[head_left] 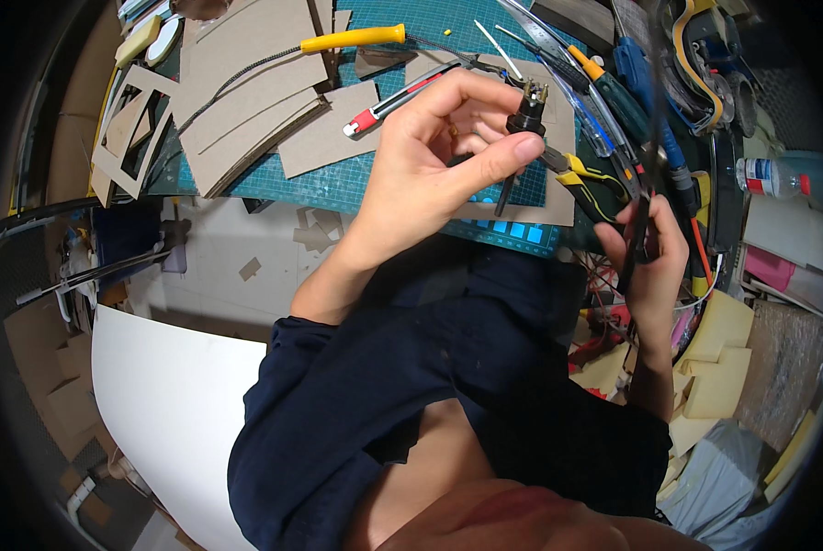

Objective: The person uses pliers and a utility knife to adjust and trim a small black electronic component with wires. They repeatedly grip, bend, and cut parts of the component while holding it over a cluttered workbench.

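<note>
Between the thumb and fingers of my left hand is a black electrical plug with its bare metal contacts pointing up. A short black cable hangs below it. My right hand, lower and to the right, has its fingers closed around a long, thin dark thing. That thing blurs against the tools behind it, so its kind is unclear. Yellow-and-black pliers lie on the bench between my hands. A red-and-grey utility knife rests just left of my left hand.
A green cutting mat carries cardboard sheets and a yellow-handled tool on a braided cord. Screwdrivers, a metal ruler and a blue tool crowd the right side. A plastic bottle lies at far right.
</note>
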The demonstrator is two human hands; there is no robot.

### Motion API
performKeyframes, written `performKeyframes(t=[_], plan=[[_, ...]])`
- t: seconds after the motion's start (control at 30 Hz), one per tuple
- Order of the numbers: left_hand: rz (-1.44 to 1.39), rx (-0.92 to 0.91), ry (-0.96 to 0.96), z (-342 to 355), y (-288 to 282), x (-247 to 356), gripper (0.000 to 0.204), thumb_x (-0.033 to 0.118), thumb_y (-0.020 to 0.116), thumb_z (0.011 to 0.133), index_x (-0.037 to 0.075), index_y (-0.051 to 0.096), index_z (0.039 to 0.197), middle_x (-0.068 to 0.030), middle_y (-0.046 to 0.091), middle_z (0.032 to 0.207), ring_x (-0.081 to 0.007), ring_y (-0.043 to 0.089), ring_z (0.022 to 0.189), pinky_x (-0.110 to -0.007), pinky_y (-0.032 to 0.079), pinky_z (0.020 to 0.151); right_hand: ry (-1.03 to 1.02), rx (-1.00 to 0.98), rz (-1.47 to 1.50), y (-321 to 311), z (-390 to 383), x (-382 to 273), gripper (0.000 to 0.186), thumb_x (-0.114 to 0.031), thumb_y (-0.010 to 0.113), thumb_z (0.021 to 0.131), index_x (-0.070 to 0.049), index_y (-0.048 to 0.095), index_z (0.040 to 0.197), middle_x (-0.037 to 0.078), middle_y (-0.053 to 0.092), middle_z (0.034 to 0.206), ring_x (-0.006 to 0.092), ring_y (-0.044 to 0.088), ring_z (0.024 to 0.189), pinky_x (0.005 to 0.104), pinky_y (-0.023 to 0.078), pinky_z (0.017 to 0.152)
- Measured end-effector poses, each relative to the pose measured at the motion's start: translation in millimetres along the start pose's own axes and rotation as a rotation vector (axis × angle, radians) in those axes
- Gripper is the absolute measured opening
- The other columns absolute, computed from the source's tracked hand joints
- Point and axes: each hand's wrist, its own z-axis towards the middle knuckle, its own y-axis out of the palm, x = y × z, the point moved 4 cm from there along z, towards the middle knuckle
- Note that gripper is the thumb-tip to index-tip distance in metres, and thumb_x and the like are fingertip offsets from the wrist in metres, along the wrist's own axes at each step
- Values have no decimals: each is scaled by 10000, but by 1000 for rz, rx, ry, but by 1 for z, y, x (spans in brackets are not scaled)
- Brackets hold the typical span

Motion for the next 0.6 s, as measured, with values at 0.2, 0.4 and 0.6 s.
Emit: performKeyframes(t=[0.2, 0.4, 0.6], plan=[[52, 1, 34, -1, -1, 1, 282, 18, 706, 903, -25, 585, 1153, -60, 665, 941, -86, 631, 771, -199, 504, 698, 14, -24, -194, 5, 18, -16, 387, -96, 892, 698, 15, 567, 878, 75, 562, 788, 134, 511, 655, 266, 463, 592], [-22, -11, 14, -3, 1, 4, 290, 72, 695, 922, -28, 597, 1177, -76, 668, 970, -95, 623, 780, -217, 507, 707, -18, -164, -291, 7, 39, -21, 411, -97, 869, 697, 34, 579, 958, 140, 610, 919, 260, 626, 750, 352, 534, 692], [24, -37, -17, -5, 0, 5, 301, 125, 660, 952, -30, 601, 1202, -113, 677, 1082, -111, 639, 819, -238, 530, 726, -3, -289, -392, 6, 50, -32, 408, -154, 832, 732, 32, 571, 985, 167, 597, 920, 306, 628, 777, 374, 519, 699]])
